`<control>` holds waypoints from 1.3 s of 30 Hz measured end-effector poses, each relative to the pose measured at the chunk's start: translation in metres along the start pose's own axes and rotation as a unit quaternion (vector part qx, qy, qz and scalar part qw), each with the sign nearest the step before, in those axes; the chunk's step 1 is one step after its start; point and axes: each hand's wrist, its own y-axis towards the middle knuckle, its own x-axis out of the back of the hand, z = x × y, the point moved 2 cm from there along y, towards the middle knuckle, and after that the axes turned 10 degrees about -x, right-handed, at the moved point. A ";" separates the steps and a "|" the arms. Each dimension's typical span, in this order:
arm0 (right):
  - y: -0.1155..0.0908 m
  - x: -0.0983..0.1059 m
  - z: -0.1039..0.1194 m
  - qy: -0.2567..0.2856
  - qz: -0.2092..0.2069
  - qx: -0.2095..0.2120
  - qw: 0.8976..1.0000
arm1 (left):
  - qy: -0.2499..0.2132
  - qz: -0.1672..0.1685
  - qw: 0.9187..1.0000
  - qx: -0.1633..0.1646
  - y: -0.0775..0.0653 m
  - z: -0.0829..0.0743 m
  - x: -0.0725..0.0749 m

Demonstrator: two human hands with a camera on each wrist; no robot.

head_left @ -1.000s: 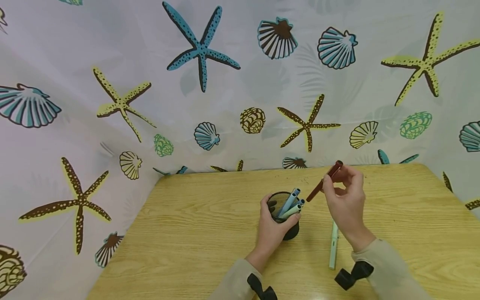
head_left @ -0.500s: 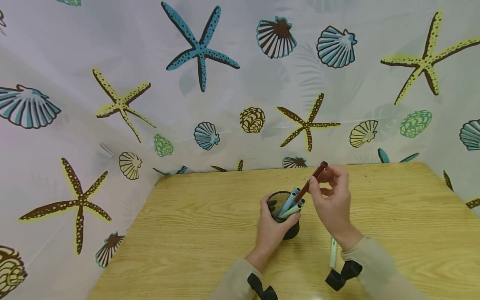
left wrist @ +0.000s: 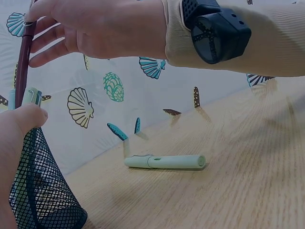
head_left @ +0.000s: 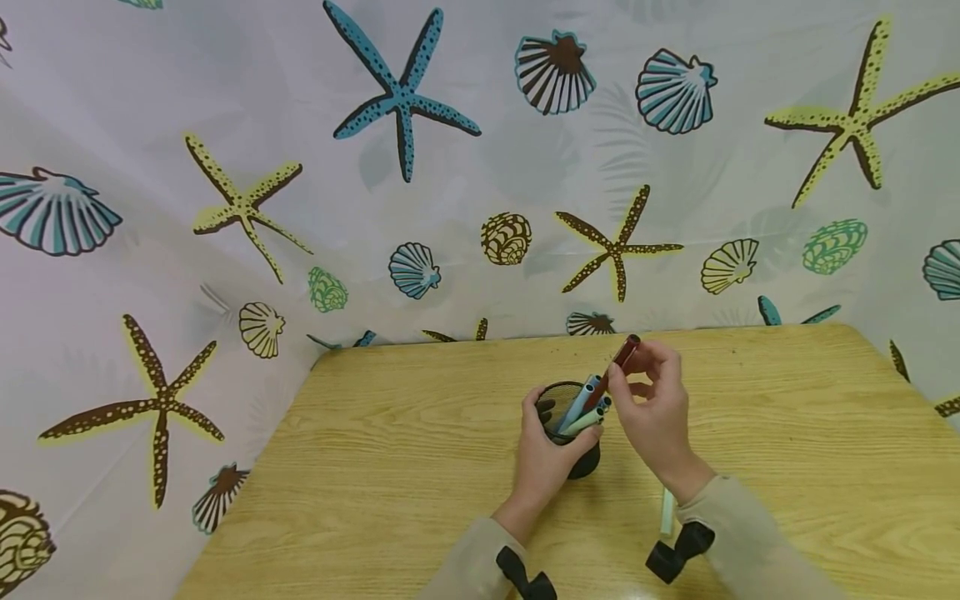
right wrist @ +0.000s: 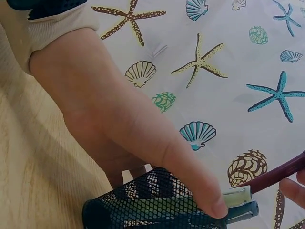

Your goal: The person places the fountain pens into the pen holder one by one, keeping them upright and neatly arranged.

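Note:
A black mesh pen cup (left wrist: 45, 191) stands tilted on the table, gripped round its rim by my left hand (head_left: 545, 454). Blue pens (head_left: 576, 408) and a pale green pen (head_left: 585, 422) lean out of its mouth. Between thumb and fingertips, my right hand (head_left: 660, 408) pinches a dark red pen (head_left: 621, 354) near its upper end. The red pen's lower end is inside the cup, among the other pens, and its tip is hidden. In the right wrist view the left thumb lies along the cup's rim.
Another pale green pen (left wrist: 167, 161) lies on the wooden table (head_left: 390, 467) to the right of the cup, partly hidden by the right arm in the head view. A curtain (head_left: 465, 192) printed with shells and starfish hangs behind the table.
My right hand has moved left and brought the red pen from beside the cup down into its mouth. The left hand and cup have stayed in place.

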 end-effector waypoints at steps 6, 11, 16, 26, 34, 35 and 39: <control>-0.004 -0.001 -0.007 -0.042 0.016 0.005 0.999 | 0.004 -0.001 1.000 -0.001 0.000 0.000 -0.001; -0.005 -0.002 0.009 -0.065 0.032 0.020 0.997 | 0.005 0.000 1.000 -0.001 0.001 -0.001 -0.001; -0.007 -0.003 0.003 -0.068 0.053 0.017 0.996 | 0.005 0.003 1.000 0.000 0.002 -0.001 -0.001; -0.011 -0.004 -0.017 -0.108 0.088 0.014 0.990 | -0.001 0.005 1.000 -0.006 0.002 -0.001 -0.001; -0.012 -0.003 -0.018 -0.182 0.101 0.020 0.978 | -0.007 0.008 1.000 -0.014 0.002 0.000 -0.001; -0.013 -0.003 -0.018 -0.184 0.102 0.018 0.977 | -0.005 0.008 1.000 -0.013 0.002 0.000 -0.001; -0.014 -0.002 -0.021 -0.187 0.105 0.007 0.977 | 0.002 0.007 1.000 -0.009 0.001 0.001 -0.001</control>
